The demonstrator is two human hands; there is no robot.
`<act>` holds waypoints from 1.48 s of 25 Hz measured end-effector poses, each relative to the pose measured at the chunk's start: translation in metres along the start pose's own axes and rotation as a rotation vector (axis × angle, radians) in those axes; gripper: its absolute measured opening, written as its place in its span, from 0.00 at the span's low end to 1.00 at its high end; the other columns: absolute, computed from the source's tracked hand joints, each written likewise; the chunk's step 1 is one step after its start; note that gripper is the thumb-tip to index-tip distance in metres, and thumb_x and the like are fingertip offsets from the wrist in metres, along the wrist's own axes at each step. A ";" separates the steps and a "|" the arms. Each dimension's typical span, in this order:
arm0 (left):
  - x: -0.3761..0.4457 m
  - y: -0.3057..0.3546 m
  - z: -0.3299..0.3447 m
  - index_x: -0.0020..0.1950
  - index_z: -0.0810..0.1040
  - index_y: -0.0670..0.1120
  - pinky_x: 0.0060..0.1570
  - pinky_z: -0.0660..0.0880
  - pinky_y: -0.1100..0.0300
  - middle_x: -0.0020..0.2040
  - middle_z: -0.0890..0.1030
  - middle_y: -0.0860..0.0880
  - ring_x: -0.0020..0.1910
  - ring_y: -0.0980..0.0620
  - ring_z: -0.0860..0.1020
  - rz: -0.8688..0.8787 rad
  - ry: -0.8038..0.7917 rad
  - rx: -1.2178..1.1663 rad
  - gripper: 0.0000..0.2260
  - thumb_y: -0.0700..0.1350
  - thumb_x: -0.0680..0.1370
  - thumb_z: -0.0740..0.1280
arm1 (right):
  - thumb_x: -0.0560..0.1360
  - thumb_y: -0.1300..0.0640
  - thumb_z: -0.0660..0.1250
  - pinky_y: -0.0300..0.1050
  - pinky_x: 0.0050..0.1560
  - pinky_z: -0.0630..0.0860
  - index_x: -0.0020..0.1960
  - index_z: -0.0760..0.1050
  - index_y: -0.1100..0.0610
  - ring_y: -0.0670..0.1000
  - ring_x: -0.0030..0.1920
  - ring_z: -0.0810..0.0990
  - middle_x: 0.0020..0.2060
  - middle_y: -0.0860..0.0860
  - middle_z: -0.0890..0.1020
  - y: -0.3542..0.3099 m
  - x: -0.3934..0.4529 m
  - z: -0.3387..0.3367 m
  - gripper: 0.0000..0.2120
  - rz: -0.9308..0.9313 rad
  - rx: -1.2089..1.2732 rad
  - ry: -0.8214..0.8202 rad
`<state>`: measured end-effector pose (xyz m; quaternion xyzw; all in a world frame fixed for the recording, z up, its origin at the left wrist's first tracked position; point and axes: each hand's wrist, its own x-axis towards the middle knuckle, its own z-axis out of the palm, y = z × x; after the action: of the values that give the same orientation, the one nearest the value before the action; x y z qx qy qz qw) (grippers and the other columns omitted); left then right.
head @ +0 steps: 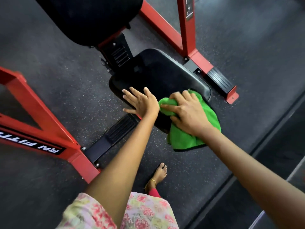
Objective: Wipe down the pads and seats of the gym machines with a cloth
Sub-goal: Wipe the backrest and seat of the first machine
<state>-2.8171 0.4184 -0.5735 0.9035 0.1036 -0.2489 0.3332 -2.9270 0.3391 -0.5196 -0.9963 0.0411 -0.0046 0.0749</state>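
One speckled dark rubber floor (pixel 57 76) carries one red steel machine frame (pixel 41 116) with two black ribbed foot plates (pixel 118 129). Two black pads show: one back pad (pixel 92 19) at the top, and below it one seat (pixel 158 71). One green cloth (pixel 194 129) lies bunched on the seat's near right corner, part of it hanging over the edge. Two hands work here: the right hand (pixel 186 111) grips the cloth with curled fingers, while the left hand (pixel 142 103) rests flat on the seat's near left edge, fingers straight and spread. One bare foot (pixel 158 174) wears one gold anklet (pixel 152 181).
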 end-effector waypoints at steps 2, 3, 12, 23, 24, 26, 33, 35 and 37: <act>-0.003 0.002 0.002 0.77 0.45 0.43 0.69 0.33 0.40 0.78 0.40 0.47 0.76 0.50 0.40 -0.067 0.007 -0.034 0.27 0.53 0.82 0.47 | 0.67 0.50 0.57 0.48 0.44 0.62 0.56 0.80 0.48 0.56 0.44 0.70 0.50 0.54 0.77 0.010 -0.021 -0.004 0.21 -0.151 0.069 -0.040; -0.004 0.003 0.002 0.77 0.46 0.43 0.69 0.34 0.40 0.78 0.42 0.47 0.76 0.50 0.41 -0.085 0.017 -0.048 0.26 0.53 0.83 0.47 | 0.67 0.50 0.58 0.49 0.45 0.65 0.56 0.80 0.48 0.56 0.44 0.70 0.50 0.54 0.77 0.026 -0.027 -0.009 0.21 -0.134 0.092 -0.036; -0.014 0.010 0.002 0.76 0.55 0.45 0.72 0.51 0.48 0.78 0.48 0.45 0.76 0.48 0.49 -0.068 0.188 -0.167 0.22 0.50 0.83 0.50 | 0.59 0.54 0.65 0.48 0.39 0.71 0.49 0.83 0.48 0.58 0.39 0.75 0.43 0.54 0.79 0.030 -0.001 -0.014 0.19 -0.142 0.118 -0.075; -0.005 -0.003 0.013 0.74 0.61 0.44 0.66 0.65 0.45 0.77 0.52 0.42 0.74 0.42 0.59 -0.013 0.256 -0.227 0.21 0.49 0.82 0.52 | 0.63 0.50 0.57 0.47 0.39 0.72 0.53 0.82 0.46 0.57 0.40 0.75 0.46 0.54 0.79 0.079 0.017 -0.024 0.23 -0.323 0.162 -0.165; -0.005 -0.004 0.013 0.74 0.60 0.45 0.65 0.66 0.44 0.77 0.52 0.42 0.73 0.42 0.60 -0.015 0.249 -0.225 0.21 0.49 0.82 0.52 | 0.63 0.50 0.58 0.48 0.40 0.73 0.54 0.82 0.47 0.58 0.40 0.75 0.45 0.54 0.79 0.098 0.024 -0.026 0.23 -0.308 0.171 -0.180; -0.005 0.000 0.013 0.75 0.60 0.45 0.65 0.67 0.45 0.77 0.52 0.43 0.73 0.43 0.61 -0.022 0.260 -0.210 0.21 0.49 0.83 0.51 | 0.62 0.52 0.62 0.53 0.43 0.76 0.54 0.82 0.48 0.61 0.41 0.76 0.45 0.56 0.79 0.125 0.050 -0.031 0.22 -0.125 0.209 -0.204; -0.011 0.010 0.008 0.75 0.60 0.45 0.69 0.63 0.48 0.78 0.51 0.44 0.75 0.45 0.57 -0.052 0.259 -0.203 0.21 0.48 0.83 0.51 | 0.62 0.49 0.57 0.45 0.39 0.73 0.50 0.82 0.43 0.55 0.39 0.76 0.45 0.50 0.79 0.108 0.047 -0.025 0.22 -0.497 0.246 -0.257; -0.014 0.013 0.006 0.76 0.58 0.46 0.70 0.59 0.53 0.78 0.50 0.45 0.76 0.47 0.55 -0.066 0.275 -0.213 0.21 0.48 0.83 0.51 | 0.63 0.50 0.58 0.47 0.39 0.75 0.50 0.83 0.45 0.57 0.38 0.76 0.43 0.52 0.79 0.125 0.071 -0.023 0.21 -0.405 0.263 -0.213; -0.014 0.015 0.006 0.76 0.55 0.47 0.69 0.58 0.57 0.78 0.48 0.46 0.76 0.49 0.52 -0.055 0.293 -0.207 0.21 0.48 0.83 0.51 | 0.61 0.51 0.63 0.49 0.38 0.75 0.49 0.83 0.47 0.59 0.38 0.77 0.42 0.53 0.79 0.115 0.085 -0.018 0.19 -0.323 0.251 -0.187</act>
<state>-2.8262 0.4032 -0.5616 0.8879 0.2007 -0.1114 0.3988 -2.8523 0.2164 -0.5183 -0.9689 -0.1271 0.0705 0.2002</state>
